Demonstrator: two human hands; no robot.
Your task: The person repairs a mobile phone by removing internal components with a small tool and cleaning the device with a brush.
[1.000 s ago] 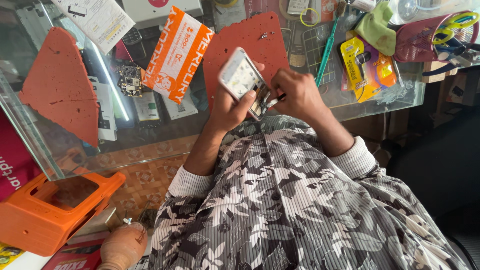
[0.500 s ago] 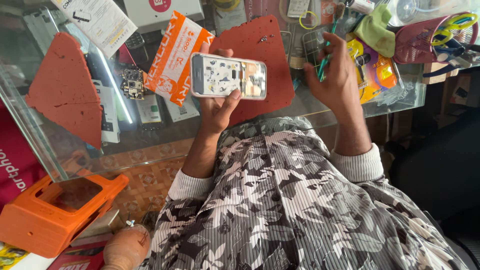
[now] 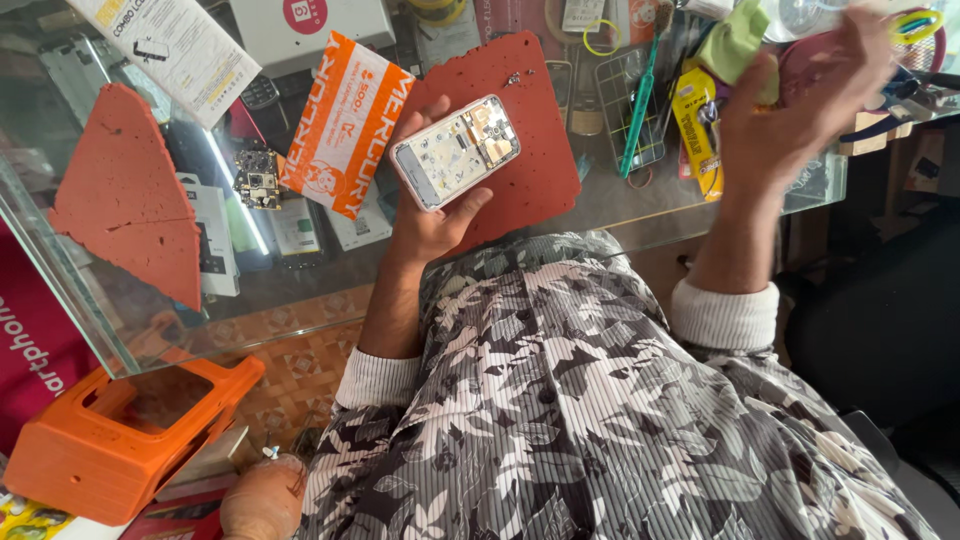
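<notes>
My left hand holds a white phone with its back cover off, so the metal plates and circuit parts inside face up. It hovers over a red-brown work mat on the glass counter. Far to the right, my right hand is stretched out and blurred among the clutter. It is beside a green cloth and a dark pink round object. Whether it grips anything is unclear.
An orange printed packet lies left of the phone. A triangular red mat piece lies further left, and an orange plastic frame sits below the counter. A teal tool, a yellow packet and small parts crowd the counter's right side.
My right hand left the phone and swung right to the clutter by the green cloth. My left hand turned the phone and now holds it alone.
</notes>
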